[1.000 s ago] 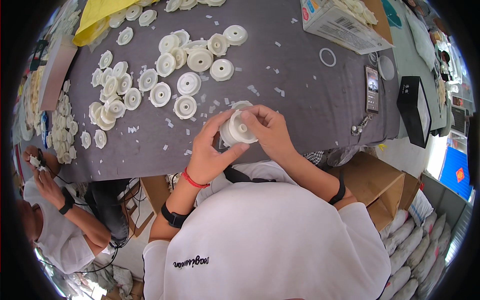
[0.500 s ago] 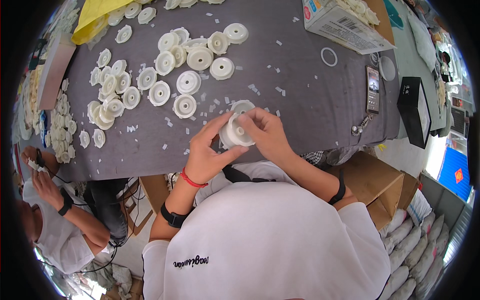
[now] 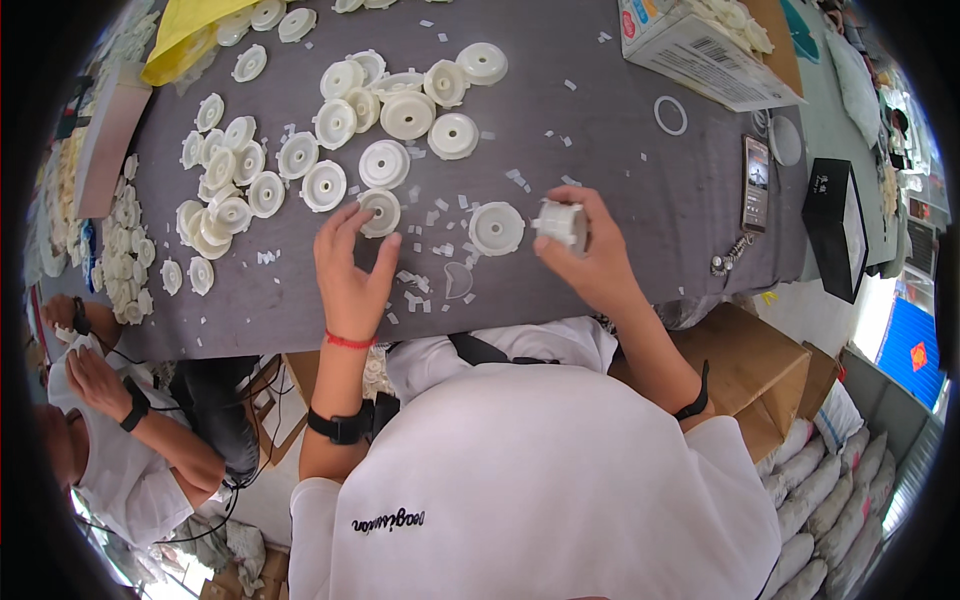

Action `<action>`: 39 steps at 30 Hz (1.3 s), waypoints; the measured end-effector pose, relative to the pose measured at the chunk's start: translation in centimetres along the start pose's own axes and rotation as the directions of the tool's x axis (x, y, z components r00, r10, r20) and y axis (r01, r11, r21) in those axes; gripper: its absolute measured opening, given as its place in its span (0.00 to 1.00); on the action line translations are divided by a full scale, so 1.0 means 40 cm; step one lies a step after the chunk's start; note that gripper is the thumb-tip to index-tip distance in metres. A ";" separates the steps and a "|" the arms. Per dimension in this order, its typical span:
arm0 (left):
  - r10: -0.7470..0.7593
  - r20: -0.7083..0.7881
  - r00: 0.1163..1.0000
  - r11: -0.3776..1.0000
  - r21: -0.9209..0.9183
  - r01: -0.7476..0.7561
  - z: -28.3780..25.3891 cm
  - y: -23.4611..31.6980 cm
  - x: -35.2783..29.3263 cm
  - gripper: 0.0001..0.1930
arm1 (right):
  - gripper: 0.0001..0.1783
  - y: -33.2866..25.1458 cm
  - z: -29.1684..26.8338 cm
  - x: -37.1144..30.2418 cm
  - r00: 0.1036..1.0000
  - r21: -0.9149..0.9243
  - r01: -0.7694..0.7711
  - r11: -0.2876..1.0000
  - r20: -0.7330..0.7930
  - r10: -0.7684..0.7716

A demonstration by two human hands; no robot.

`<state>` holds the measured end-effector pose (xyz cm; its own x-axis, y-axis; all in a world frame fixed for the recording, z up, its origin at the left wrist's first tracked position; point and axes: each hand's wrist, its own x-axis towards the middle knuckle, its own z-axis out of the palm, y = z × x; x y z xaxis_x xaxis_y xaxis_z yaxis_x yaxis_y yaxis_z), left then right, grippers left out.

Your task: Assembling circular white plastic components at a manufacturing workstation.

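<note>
My right hand (image 3: 597, 255) is closed on a white plastic wheel-like part (image 3: 560, 226), tilted on edge and held up at the right. To its left, another round white part (image 3: 497, 229) lies on the table. My left hand (image 3: 352, 268) has its fingers and thumb spread, fingertips at the edge of a white disc with a centre hole (image 3: 383, 216). Whether they press on it I cannot tell. Above that disc sits one more white disc (image 3: 384, 164). A thin clear curved scrap (image 3: 458, 281) rests between my hands.
Many similar white discs (image 3: 407, 115) cover the left and middle of the grey table (image 3: 590, 130), with small clear chips scattered about. A carton (image 3: 700, 60), a thin white ring (image 3: 670, 115), a phone (image 3: 754, 184) and a black box (image 3: 836, 230) stand or lie right. A co-worker's hands (image 3: 90, 375) work at far left.
My hands have moved apart, the right going right with a white part, the left going left to a disc. A round white part now lies on the table between them.
</note>
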<state>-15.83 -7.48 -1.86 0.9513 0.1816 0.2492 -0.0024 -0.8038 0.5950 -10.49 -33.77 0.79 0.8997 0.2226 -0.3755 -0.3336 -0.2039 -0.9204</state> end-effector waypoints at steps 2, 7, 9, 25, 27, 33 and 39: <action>0.044 0.035 0.998 0.995 0.090 -0.047 0.014 -0.006 0.017 0.18 | 0.25 -0.017 0.039 0.013 0.908 -0.469 0.414 0.780 0.158 -0.387; 0.040 0.067 0.997 0.999 -0.025 -0.039 0.028 -0.019 0.004 0.11 | 0.26 -0.002 0.098 0.040 0.826 -0.756 0.538 0.372 0.384 -0.413; -0.248 0.213 0.945 0.830 -0.457 0.321 0.014 -0.031 -0.011 0.12 | 0.27 -0.003 0.097 0.044 0.830 -0.747 0.543 0.383 0.407 -0.381; 0.064 0.583 0.810 -0.217 -0.784 0.581 0.001 0.065 -0.029 0.24 | 0.28 -0.025 0.070 0.013 0.834 0.689 -0.368 0.624 0.541 -0.107; 0.037 0.601 0.798 -0.271 -0.763 0.587 0.005 0.073 -0.032 0.23 | 0.26 -0.022 0.067 0.009 0.839 0.705 -0.378 0.600 0.535 -0.099; -0.054 0.661 0.748 -0.395 -0.702 0.592 0.028 0.096 -0.026 0.22 | 0.27 -0.011 0.048 0.006 0.802 0.705 -0.401 0.586 0.579 -0.148; 0.031 0.665 0.746 -0.491 -0.639 0.591 0.036 0.120 -0.024 0.22 | 0.25 -0.015 0.050 -0.008 0.842 0.728 -0.329 0.602 0.515 -0.164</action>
<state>-16.31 -12.32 -0.35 0.9145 -0.2668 -0.3040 0.3665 0.8646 0.3436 -11.16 -31.82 1.24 0.6668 0.7115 -0.2217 -0.7013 0.4984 -0.5097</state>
